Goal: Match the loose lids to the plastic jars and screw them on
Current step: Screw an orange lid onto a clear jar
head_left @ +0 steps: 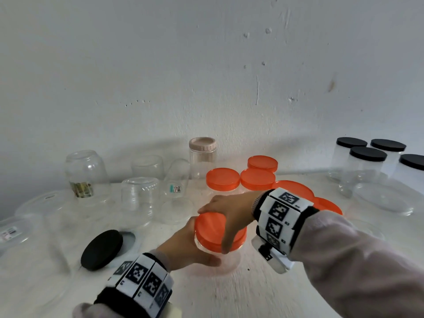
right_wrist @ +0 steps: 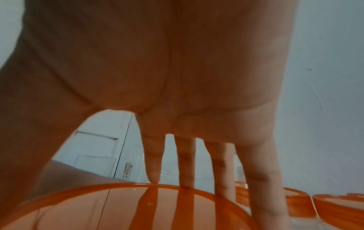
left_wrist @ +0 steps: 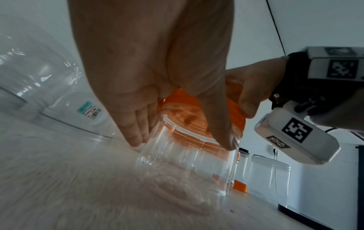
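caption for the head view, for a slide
Right hand twists an orange lid onto a clear jar steadied by the left hand.

Both forearms wear pale, loose sleeves [head_left: 358, 255], one at the lower right of the head view and one at the bottom left edge. Each wrist carries a black strap faced with a band of white tiles [head_left: 143, 283] printed with black square codes. Under the right wrist hangs a white camera block [left_wrist: 295, 138] bearing more code squares, on a black bracket.
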A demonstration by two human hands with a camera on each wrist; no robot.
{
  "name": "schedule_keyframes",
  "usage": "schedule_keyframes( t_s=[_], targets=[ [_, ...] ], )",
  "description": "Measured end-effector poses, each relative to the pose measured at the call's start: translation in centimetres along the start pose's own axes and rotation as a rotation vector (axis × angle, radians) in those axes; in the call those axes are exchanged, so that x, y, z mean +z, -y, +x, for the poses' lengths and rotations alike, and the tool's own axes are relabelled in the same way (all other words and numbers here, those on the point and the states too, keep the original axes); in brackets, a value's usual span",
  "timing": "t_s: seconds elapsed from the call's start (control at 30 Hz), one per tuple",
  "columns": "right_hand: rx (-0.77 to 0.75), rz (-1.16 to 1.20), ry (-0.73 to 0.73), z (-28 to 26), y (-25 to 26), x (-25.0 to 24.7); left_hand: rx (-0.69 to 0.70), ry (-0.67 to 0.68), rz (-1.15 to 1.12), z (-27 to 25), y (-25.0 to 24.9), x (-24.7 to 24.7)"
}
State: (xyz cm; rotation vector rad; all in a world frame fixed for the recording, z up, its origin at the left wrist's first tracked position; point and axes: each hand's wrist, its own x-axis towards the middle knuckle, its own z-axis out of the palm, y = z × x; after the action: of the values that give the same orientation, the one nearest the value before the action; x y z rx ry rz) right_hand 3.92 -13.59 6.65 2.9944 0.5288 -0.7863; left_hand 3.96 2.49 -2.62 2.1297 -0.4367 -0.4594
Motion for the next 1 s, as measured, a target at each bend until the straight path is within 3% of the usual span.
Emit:
schedule_keyframes(
  t_s=[0.27,0.5,0.8,1.0],
  targets=[
    [0.194,-0.024,-0.111,0.5,0.9,1.5,-0.004,-0.022,-0.005,0.2,0.4,0.0],
    [0.052,0.023,0.007,-0.3,0.5,-0.4,0.008,-0.003,0.018,0.2,0.3,0.0],
    [0.199,-0.035,-0.091,0.4,0.6,0.8,0.023,-0.018,0.005,0.3,0.4,0.1],
    [0.040,0.008,-0.023,0.1,0.9,0.1,0.041,0.004,0.001,0.3,0.3,0.1]
  ],
)
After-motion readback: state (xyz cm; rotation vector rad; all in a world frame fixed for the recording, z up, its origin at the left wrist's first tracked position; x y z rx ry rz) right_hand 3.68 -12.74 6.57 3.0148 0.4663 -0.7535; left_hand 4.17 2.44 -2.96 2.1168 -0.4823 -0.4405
